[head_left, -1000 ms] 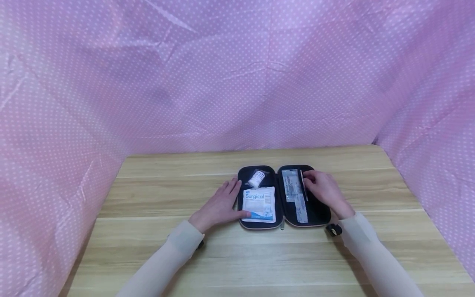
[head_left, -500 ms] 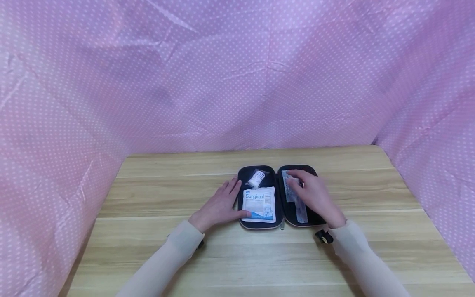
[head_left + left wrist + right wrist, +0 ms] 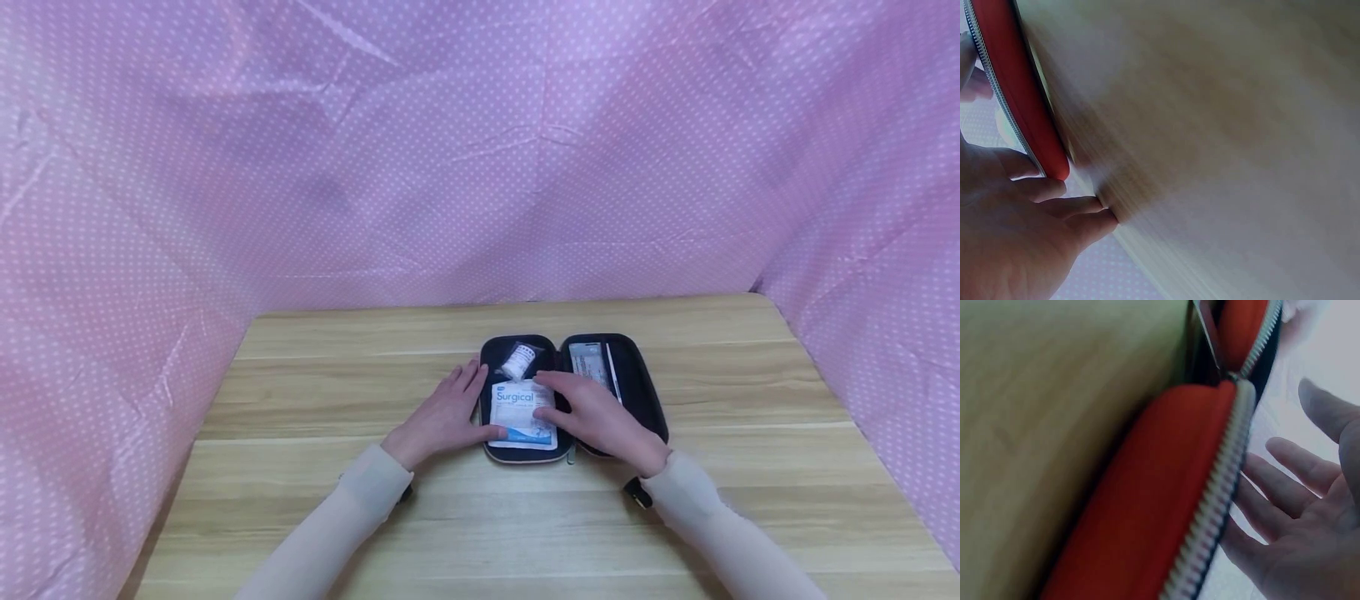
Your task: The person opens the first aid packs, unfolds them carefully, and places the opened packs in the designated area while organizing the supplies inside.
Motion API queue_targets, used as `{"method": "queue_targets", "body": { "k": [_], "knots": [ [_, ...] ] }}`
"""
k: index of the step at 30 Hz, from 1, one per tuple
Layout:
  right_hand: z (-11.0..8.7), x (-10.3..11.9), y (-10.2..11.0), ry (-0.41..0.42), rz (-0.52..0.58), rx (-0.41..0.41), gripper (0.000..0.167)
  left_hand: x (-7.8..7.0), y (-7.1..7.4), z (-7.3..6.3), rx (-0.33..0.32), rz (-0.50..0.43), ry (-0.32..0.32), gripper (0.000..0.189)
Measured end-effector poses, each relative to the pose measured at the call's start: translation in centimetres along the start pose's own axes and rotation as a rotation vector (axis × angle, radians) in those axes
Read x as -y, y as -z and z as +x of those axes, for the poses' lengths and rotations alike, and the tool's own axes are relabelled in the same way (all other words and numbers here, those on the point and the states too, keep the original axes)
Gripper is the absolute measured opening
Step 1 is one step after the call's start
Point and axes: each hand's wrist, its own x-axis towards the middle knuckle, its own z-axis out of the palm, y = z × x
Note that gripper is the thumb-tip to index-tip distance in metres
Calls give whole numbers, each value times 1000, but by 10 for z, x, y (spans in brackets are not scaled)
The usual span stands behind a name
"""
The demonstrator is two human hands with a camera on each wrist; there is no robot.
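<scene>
An opened zip case (image 3: 651, 400), black inside and red outside, lies flat on the table. My left hand (image 3: 442, 417) rests along its left edge, fingers straight, thumb over the lower corner of a white and blue packet marked "Surgical" (image 3: 513, 410). In the left wrist view, fingertips touch the red shell (image 3: 1016, 94) and the table. My right hand (image 3: 603, 419) hovers over the hinge, thumb and fingers apart at the packet's right side; contact cannot be told. A small white roll in clear wrap (image 3: 519, 360) sits above the packet.
The right half holds a silvery sachet (image 3: 588, 361) and a thin white stick (image 3: 613, 373); my right hand covers its lower part. A zipper pull (image 3: 572, 455) hangs at the hinge. Pink dotted cloth (image 3: 480, 167) stands behind the wooden table (image 3: 337, 358).
My right hand has moved left, from the stick in the right half, across the sachet, to the "Surgical" packet. A dark strip beside the stick no longer shows. My left hand has stayed still.
</scene>
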Motion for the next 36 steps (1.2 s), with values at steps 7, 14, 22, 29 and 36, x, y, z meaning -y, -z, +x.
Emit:
{"method": "queue_targets", "body": {
  "k": [7, 14, 22, 29, 36],
  "knots": [
    [2, 5, -4, -50, -83, 75, 65, 0, -1, 0, -6, 5, -6, 114],
    [5, 6, -6, -24, -167, 69, 69, 0, 0, 0, -10, 3, -10, 114],
    [3, 4, 4, -111, 78, -15, 48, 0, 0, 0, -11, -12, 0, 114],
    [-5, -9, 25, -149, 194, -104, 36, 1, -1, 2, -9, -38, 19, 108],
    [-19, -33, 57, -194, 287, -198, 36, 5, -2, 3, -24, -54, -5, 100]
  ]
}}
